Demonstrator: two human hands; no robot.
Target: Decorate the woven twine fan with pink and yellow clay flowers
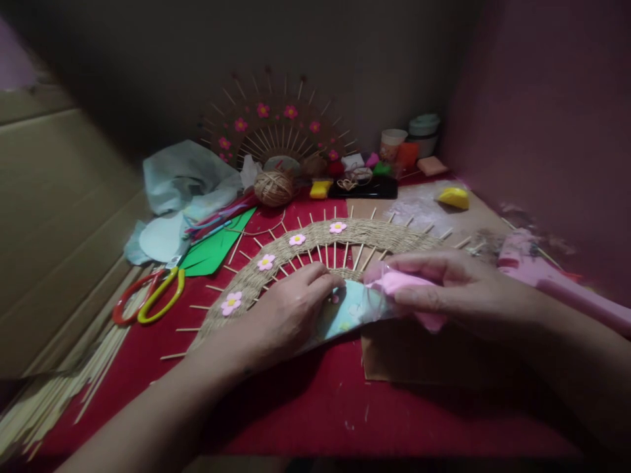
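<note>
My right hand (453, 286) is closed around a soft pink lump of modelling clay (404, 282) in clear plastic wrap. My left hand (296, 299) rests over the lower middle of a half-round woven fan (369, 231), fingers curled and the tips pressed together; anything between them is too small to make out. Under both hands lies a light-blue patterned piece (351, 309), partly covered. The fan has thin sticks poking out around a twine band, and several pale pink flowers (266, 262) with yellow centres sit on its left half.
Scissors (178, 295) and a bundle of thin sticks (93, 368) lie at left, by green foam sheet (217, 249). A twine ball (274, 188), dark phone (369, 188) and finished fan (276, 125) are behind. A pink glue gun (557, 282) lies right; cardboard (419, 358) lies beneath.
</note>
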